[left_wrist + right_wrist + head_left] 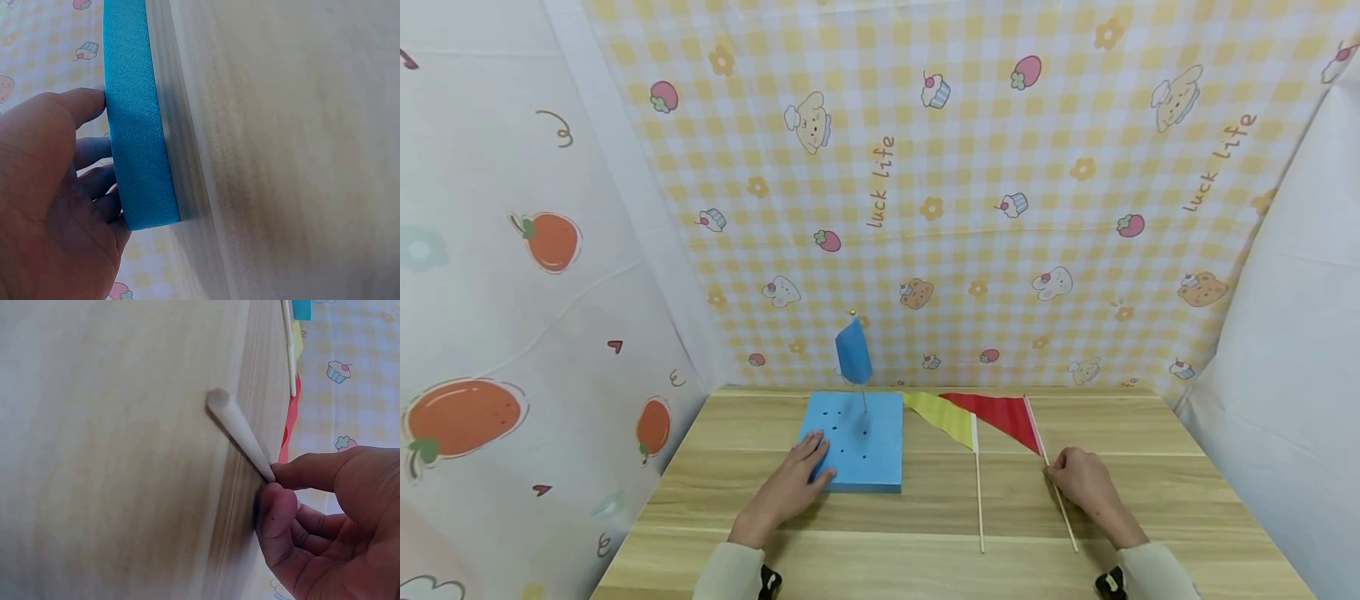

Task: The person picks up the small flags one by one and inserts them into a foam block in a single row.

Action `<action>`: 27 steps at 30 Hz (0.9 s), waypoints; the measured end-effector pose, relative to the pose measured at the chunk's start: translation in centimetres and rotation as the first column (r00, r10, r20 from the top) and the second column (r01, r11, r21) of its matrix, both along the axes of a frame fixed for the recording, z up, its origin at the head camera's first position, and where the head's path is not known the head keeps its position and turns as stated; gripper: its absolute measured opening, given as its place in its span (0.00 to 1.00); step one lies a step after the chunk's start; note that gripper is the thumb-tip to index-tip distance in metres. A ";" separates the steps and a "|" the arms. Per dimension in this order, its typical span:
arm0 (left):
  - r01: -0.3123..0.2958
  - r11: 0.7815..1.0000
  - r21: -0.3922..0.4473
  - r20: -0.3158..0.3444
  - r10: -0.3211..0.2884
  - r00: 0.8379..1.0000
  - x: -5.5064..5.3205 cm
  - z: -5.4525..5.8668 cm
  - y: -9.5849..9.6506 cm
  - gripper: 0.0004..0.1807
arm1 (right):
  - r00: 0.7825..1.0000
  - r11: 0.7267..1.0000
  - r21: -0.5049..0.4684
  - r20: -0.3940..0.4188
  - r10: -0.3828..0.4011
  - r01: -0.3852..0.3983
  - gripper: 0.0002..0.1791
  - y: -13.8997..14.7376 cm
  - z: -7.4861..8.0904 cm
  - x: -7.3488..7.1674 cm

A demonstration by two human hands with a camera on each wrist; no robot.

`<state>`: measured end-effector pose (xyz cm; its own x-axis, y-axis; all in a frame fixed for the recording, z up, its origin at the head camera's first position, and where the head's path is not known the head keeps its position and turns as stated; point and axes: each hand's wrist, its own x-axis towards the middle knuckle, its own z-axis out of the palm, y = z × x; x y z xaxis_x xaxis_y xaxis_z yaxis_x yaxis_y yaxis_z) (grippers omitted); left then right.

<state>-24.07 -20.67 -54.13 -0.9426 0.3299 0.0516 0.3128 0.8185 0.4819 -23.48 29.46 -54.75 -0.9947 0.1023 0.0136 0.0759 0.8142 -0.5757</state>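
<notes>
Right of blue block (882, 450): pinching red flag (1009, 417) by stick (240, 432) with right hand (1086, 483). On block: resting left hand (793, 483), fingers extended. Upright in block: blue flag (854, 354).

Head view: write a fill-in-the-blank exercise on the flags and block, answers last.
1. The right grip pinches the pale round stick of a triangular flag coloured ____.
2. The left grip rests on a square blue foam block, which holds a standing flag coloured ____.
3. The yellow triangular flag lies ____ that block and the held flag.
Missing words: red; blue; between.
</notes>
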 end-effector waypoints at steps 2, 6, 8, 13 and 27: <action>0.000 1.000 -0.001 -0.004 0.000 1.000 0.0 0.0 0.0 0.36 | 1.000 1.000 -0.022 0.029 -0.011 0.011 0.11 -0.1 0.2 0.1; -0.002 1.000 -0.001 -0.006 0.002 1.000 0.0 -0.1 0.0 0.36 | 0.998 0.999 -0.043 0.059 -0.018 0.020 0.12 -0.2 0.4 0.1; -0.002 1.000 -0.001 -0.006 0.002 1.000 0.0 0.0 0.0 0.36 | 0.997 0.999 -0.047 0.070 -0.019 0.022 0.12 -0.2 0.4 0.1; 0.000 1.000 -0.003 -0.007 0.000 1.000 0.0 0.0 0.0 0.36 | 0.996 0.998 -0.060 0.088 -0.022 0.027 0.11 -0.2 0.5 0.1; 0.006 1.000 0.007 -0.007 -0.006 1.000 -0.1 -0.2 -0.1 0.36 | 0.996 0.997 -0.076 0.080 -0.027 0.033 0.16 -0.2 1.0 0.0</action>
<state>-24.21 -20.73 -54.32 -0.9402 0.3353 0.0605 0.3212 0.8133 0.4852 -23.43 29.25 -53.78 -0.9888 0.1297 -0.0740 0.1473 0.7640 -0.6282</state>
